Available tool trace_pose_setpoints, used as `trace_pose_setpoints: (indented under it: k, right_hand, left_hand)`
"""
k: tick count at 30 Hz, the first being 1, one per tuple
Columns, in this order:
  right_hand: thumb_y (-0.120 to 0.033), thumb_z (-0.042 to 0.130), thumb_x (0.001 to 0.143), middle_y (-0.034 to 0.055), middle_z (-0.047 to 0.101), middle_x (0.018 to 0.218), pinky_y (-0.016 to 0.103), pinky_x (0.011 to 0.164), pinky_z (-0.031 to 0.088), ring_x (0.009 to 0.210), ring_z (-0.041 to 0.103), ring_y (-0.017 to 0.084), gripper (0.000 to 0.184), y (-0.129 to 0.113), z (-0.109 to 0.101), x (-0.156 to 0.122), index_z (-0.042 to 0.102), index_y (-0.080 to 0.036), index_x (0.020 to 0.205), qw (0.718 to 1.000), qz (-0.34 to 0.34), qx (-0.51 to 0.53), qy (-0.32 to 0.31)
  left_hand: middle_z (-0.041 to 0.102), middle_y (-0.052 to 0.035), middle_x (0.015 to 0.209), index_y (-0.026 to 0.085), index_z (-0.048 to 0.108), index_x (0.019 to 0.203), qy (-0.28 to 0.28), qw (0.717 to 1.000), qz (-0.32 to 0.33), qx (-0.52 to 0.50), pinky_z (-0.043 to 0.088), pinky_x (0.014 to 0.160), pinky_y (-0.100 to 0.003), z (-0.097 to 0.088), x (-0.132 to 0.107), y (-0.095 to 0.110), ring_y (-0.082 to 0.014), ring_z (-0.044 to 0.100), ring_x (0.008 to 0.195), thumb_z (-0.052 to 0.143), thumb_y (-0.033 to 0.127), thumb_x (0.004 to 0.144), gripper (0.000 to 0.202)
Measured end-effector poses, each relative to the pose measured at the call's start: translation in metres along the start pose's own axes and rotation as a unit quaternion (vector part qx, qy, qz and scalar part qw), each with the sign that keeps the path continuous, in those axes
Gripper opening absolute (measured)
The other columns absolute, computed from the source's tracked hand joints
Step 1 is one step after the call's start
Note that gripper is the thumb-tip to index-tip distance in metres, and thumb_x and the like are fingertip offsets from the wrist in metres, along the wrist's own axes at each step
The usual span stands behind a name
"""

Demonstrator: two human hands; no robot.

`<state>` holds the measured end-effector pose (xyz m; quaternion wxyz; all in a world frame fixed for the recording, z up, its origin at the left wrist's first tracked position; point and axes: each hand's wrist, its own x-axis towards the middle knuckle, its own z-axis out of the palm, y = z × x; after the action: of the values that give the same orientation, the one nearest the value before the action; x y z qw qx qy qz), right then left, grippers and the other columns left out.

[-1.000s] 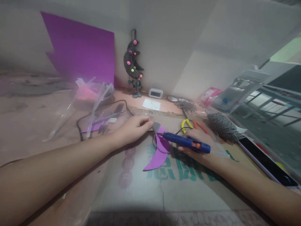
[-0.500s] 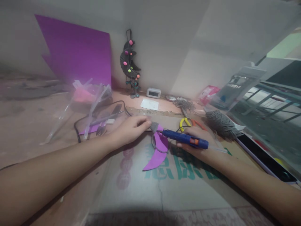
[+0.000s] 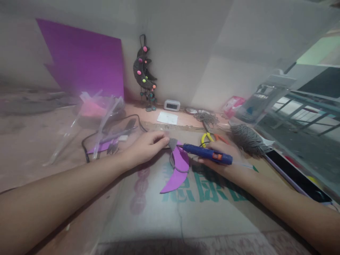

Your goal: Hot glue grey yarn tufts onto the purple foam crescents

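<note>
My left hand (image 3: pixel 150 145) pinches the upper end of a purple crescent-shaped foam piece (image 3: pixel 181 173). Grey yarn (image 3: pixel 173 143) is wrapped around that end, and a loose loop of it lies across the crescent. In my right hand (image 3: pixel 219 154) is a blue glue gun (image 3: pixel 207 153), its nozzle pointing left and resting at or just above the purple surface beside the wrapped part. Whether the nozzle touches the foam I cannot tell. Under both hands lies a cardboard sheet (image 3: pixel 148 226) with green and red print.
Behind my right hand are yellow-handled pliers (image 3: pixel 204 139) and orange handles (image 3: pixel 221 139). A grey yarn ball (image 3: pixel 249 140) and a phone (image 3: pixel 297 175) lie to the right. Glue sticks (image 3: pixel 102 127) and a black cord (image 3: pixel 85 148) are left. A decorated moon hanging (image 3: pixel 143 72) leans at the wall.
The glue gun's nozzle has shifted slightly up against the crescent, nearer the wrapped yarn. My left hand keeps its pinch. The whole view has drifted a little.
</note>
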<state>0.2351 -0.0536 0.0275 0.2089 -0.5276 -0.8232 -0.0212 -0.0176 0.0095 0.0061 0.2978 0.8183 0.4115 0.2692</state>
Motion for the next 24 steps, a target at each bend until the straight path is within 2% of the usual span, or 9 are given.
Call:
trace_pose_setpoints:
  k: [8, 14, 18, 24]
  right_hand:
    - [-0.039, 0.064, 0.079, 0.0026, 0.062, 0.067, 0.028, 0.059, 0.04, 0.065, 0.056, 0.018, 0.018, 0.0032, 0.0013, -0.0007, 0.063, -0.021, 0.075, 1.0, 0.004, 0.0, -0.005]
    - [-0.044, 0.064, 0.078, 0.0018, 0.058, 0.063, 0.028, 0.058, 0.037, 0.062, 0.054, 0.018, 0.026, 0.0067, 0.0033, -0.0009, 0.061, -0.02, 0.069, 1.0, 0.001, -0.007, 0.004]
    - [-0.042, 0.063, 0.08, 0.0011, 0.059, 0.063, 0.028, 0.057, 0.037, 0.061, 0.053, 0.016, 0.023, 0.0068, 0.0035, -0.0003, 0.062, -0.02, 0.073, 1.0, -0.009, 0.007, 0.003]
    - [-0.044, 0.063, 0.078, 0.0019, 0.059, 0.066, 0.028, 0.058, 0.037, 0.064, 0.054, 0.018, 0.024, 0.0098, 0.0055, -0.0011, 0.061, -0.02, 0.073, 1.0, 0.012, 0.005, 0.008]
  left_hand:
    - [0.046, 0.0027, 0.065, 0.017, 0.048, 0.067, -0.003, 1.0, 0.002, 0.009, 0.031, 0.059, -0.025, -0.0006, -0.0007, 0.0012, -0.0121, 0.045, 0.061, 0.04, 0.038, 0.09, 0.032]
    - [0.046, 0.0023, 0.065, 0.017, 0.048, 0.069, -0.01, 1.0, 0.012, 0.018, 0.031, 0.058, -0.025, 0.0002, 0.0002, -0.0012, -0.0128, 0.046, 0.062, 0.038, 0.04, 0.09, 0.033]
    - [0.045, 0.0025, 0.064, 0.017, 0.047, 0.068, -0.012, 1.0, 0.013, 0.024, 0.031, 0.057, -0.025, 0.0002, -0.0001, -0.0009, -0.0125, 0.045, 0.061, 0.038, 0.04, 0.091, 0.034]
    - [0.047, 0.0022, 0.066, 0.016, 0.048, 0.069, -0.015, 0.999, 0.005, 0.031, 0.032, 0.058, -0.025, -0.0014, 0.0005, 0.0025, -0.0127, 0.046, 0.063, 0.039, 0.038, 0.09, 0.032]
